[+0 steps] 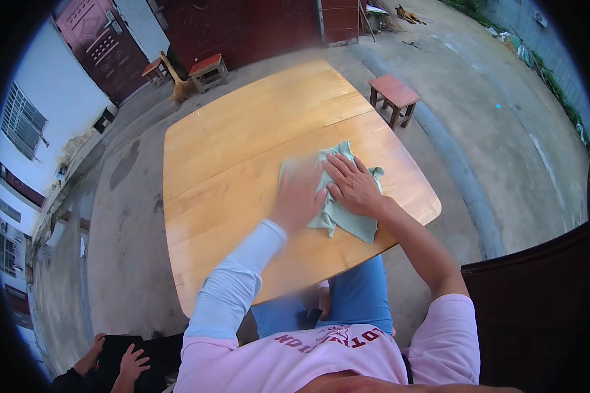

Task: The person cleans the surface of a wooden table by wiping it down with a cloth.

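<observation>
A pale green cloth (pixel 349 221) lies crumpled and partly spread on the right part of the wooden table (pixel 229 196). My right hand (pixel 355 185) rests flat on it, fingers stretched out and pressing the fabric down. Beside it, at the cloth's left side, is my left hand (pixel 298 200), also laid flat with the thumb pointing toward the right hand. A hazy blur covers the left fingers, so their tips are unclear. The left forearm wears a light sleeve (pixel 229 285); the right forearm is bare.
A red-topped stool (pixel 394 97) stands past the table's right far side. Two more stools, one red-topped (pixel 208 65), and a straw broom (pixel 179 88) stand beyond the far left corner. Another person's hand (pixel 132 363) shows at lower left. A dog (pixel 410 16) lies far off.
</observation>
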`<action>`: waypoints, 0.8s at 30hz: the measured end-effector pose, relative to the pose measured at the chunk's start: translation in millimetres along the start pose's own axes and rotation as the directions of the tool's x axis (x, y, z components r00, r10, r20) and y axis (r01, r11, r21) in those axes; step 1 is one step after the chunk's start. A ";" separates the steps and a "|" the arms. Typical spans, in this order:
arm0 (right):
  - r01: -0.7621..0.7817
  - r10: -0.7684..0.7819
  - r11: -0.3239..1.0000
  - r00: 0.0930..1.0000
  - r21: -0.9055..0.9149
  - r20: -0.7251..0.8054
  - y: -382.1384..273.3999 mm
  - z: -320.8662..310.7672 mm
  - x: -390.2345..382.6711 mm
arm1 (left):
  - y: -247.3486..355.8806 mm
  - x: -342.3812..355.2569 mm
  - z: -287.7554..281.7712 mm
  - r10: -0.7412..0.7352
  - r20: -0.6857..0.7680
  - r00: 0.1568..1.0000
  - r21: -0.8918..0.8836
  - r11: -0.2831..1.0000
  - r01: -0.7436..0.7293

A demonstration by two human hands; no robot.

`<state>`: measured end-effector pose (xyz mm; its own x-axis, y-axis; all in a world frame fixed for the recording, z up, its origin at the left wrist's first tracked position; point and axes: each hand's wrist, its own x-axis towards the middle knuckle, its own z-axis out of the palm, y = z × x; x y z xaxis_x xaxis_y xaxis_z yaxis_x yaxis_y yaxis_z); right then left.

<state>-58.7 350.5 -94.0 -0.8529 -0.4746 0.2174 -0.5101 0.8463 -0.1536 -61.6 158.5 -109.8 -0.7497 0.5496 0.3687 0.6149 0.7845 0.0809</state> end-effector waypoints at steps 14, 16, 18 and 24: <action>-0.169 0.163 0.984 0.982 -0.057 -0.093 22.6 10.9 71.6 | -30.2 74.5 16.0 -0.137 -0.113 0.984 0.081 0.986 0.147; -0.172 0.168 0.985 0.980 -0.030 -0.106 18.6 -2.1 68.0 | -18.5 67.5 4.4 -0.058 -0.090 0.994 0.176 0.982 0.073; -0.147 0.141 0.988 0.983 -0.044 -0.116 4.8 -2.9 52.9 | -21.7 64.5 13.9 -0.151 -0.074 0.986 0.015 0.988 0.152; -0.103 0.101 0.993 0.994 -0.063 -0.045 -19.5 -8.4 -18.1 | 12.1 -1.6 7.0 -0.020 -0.138 0.990 -0.052 0.999 0.013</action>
<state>-32.4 344.6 -86.8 -0.8941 -0.3757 0.2439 -0.4112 0.9044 -0.1143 -54.7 169.1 -115.8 -0.7208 0.4887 0.4915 0.6170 0.7755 0.1338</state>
